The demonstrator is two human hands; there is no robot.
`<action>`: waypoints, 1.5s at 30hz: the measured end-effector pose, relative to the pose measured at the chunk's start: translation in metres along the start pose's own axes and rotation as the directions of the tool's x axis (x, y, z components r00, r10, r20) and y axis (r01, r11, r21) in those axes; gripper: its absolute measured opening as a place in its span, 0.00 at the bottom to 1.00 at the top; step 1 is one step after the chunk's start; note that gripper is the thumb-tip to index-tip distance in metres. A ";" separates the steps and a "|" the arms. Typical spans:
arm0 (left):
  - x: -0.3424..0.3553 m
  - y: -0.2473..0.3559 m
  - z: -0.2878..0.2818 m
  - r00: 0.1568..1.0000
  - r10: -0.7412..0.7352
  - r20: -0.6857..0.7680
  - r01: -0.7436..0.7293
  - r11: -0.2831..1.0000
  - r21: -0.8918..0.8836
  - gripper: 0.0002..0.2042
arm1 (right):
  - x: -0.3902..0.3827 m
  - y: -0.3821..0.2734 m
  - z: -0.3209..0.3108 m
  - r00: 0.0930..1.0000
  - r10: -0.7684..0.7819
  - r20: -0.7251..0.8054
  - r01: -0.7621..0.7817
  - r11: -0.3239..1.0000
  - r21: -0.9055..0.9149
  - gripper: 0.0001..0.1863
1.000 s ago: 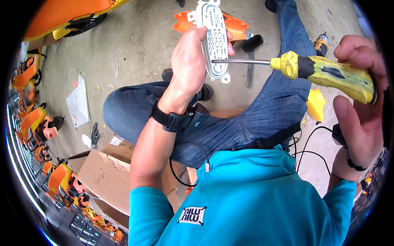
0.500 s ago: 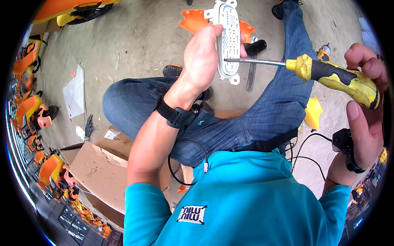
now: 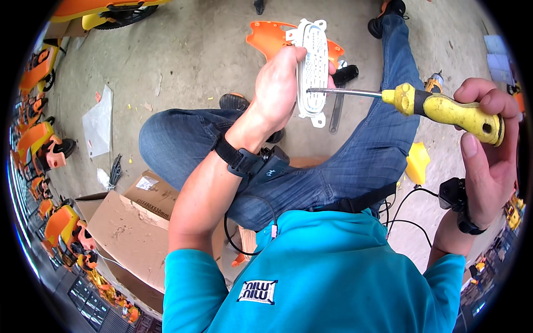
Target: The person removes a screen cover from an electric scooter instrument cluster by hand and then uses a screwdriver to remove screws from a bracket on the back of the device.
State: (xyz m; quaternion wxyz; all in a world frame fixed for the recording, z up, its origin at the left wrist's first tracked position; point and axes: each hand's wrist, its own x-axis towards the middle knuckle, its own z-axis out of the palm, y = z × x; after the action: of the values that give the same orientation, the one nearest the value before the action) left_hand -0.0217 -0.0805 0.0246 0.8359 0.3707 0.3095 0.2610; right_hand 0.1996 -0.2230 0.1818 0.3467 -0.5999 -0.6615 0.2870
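Observation:
My left hand (image 3: 276,87) grips a long white oval plastic part (image 3: 313,66) with mounting ears at its ends, held upright over the floor. The thumb lies along its near edge, and the other fingers show behind its right side. My right hand (image 3: 491,130) holds a yellow and black screwdriver (image 3: 458,109) by the end of its handle, fingers above and thumb below. The screwdriver lies nearly level, its shaft running left across the part, with the tip at the lower left of the part's face. Whether a screw sits under the tip, I cannot tell.
Beyond the part, an orange plastic panel (image 3: 266,38) lies on the concrete floor, near a wrench (image 3: 336,114) and a black object (image 3: 347,74). A power drill (image 3: 435,82) and a yellow piece (image 3: 417,162) lie right of my leg. Cardboard boxes (image 3: 125,233) stand left.
The white part and the screwdriver tip have shifted slightly down in view. The screwdriver's handle has turned about its length, showing more yellow. Both hands keep their hold.

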 end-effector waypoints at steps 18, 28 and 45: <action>0.004 0.000 -0.005 0.997 0.078 0.016 -0.078 0.997 -0.014 0.23 | 0.009 0.016 -0.027 0.976 0.050 -0.214 0.031 0.934 0.357 0.15; 0.000 0.006 -0.003 0.965 0.217 -0.150 -0.212 0.976 0.048 0.20 | 0.058 0.033 0.133 0.990 0.017 -0.138 -0.008 0.998 0.070 0.07; -0.001 0.006 -0.004 0.954 0.272 -0.124 -0.241 0.945 0.223 0.19 | 0.064 0.032 0.141 0.995 0.061 -0.085 -0.065 0.997 -0.042 0.06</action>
State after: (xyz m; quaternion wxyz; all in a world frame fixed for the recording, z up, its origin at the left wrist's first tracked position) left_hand -0.0268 -0.0759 0.0279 0.7256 0.4713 0.3470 0.3620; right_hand 0.1024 -0.1511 0.0798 0.3513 -0.6395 -0.6336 0.2575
